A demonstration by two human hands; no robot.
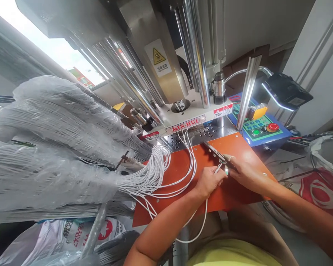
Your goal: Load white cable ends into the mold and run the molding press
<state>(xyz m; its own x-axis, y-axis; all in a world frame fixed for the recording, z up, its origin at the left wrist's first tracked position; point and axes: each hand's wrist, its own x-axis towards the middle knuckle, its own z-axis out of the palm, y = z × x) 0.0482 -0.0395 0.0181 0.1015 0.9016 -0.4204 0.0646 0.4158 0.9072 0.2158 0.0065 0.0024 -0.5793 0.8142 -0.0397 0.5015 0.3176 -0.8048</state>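
Note:
My left hand [210, 181] pinches a white cable [218, 168] close to its end, beside a dark metal bar. My right hand [240, 173] is closed around the near end of that slotted metal bar [214, 152], which slants away from me over the orange work plate [177, 173]. Small light-coloured pieces sit along the bar's side. A small green-and-white part [226, 171] shows between my two hands; which hand holds it I cannot tell. The rest of the held cable hangs below my left hand in a loop.
Ahead stands a press [185, 123] with steel columns and hot-surface labels. Bundled white cables [155, 166] spill from plastic-wrapped bundles [58, 147] at left. A blue control box [266, 129] with buttons and a lit lamp [287, 90] are at right.

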